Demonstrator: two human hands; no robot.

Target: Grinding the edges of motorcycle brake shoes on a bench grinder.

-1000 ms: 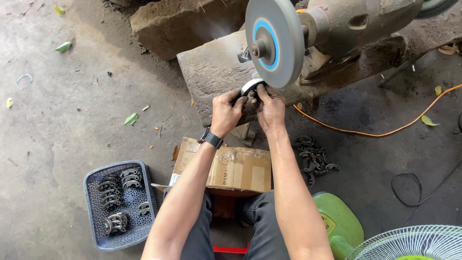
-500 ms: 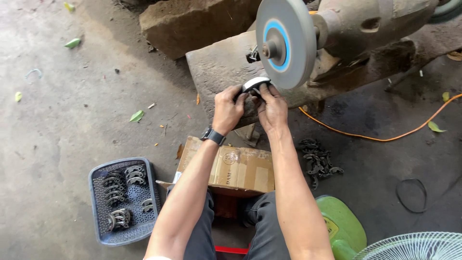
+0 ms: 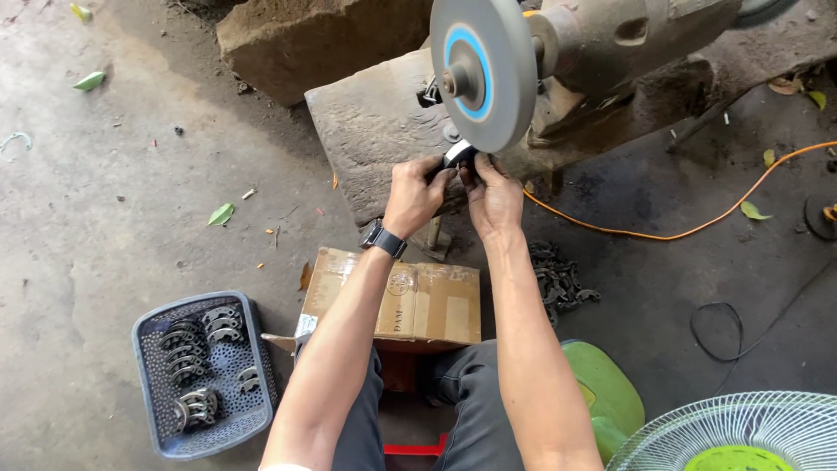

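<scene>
I grip a small metal part [image 3: 457,157] with both hands, pressing it up against the lower rim of the grey grinding wheel [image 3: 485,71]. My left hand [image 3: 416,195] is closed on its left end and my right hand [image 3: 493,197] is closed on its right end, thumbs and fingertips meeting around it. Little of the part shows between my fingers: a pale, shiny face and a dark edge. Its long axis seems to run left to right, across the edge of the wheel, with the bright face turned up toward the stone; the exact shape I cannot tell. A dark wristwatch [image 3: 384,238] sits on my left wrist.

The wheel has a blue ring around its hub and is mounted on a rusty motor [image 3: 623,39], which rests on a rough stone block [image 3: 375,131]. The floor [image 3: 113,183] is bare, stained concrete with a few scattered leaves. Below my arms stands a cardboard box [image 3: 427,305]. To my left a dark perforated basket [image 3: 148,384] holds curved metal pieces in rows, and a heap of similar dark pieces [image 3: 558,279] lies on the floor right of the box. An orange cable [image 3: 697,228] snakes off to the right, near a green stool [image 3: 606,392] and a fan grille [image 3: 741,432].
</scene>
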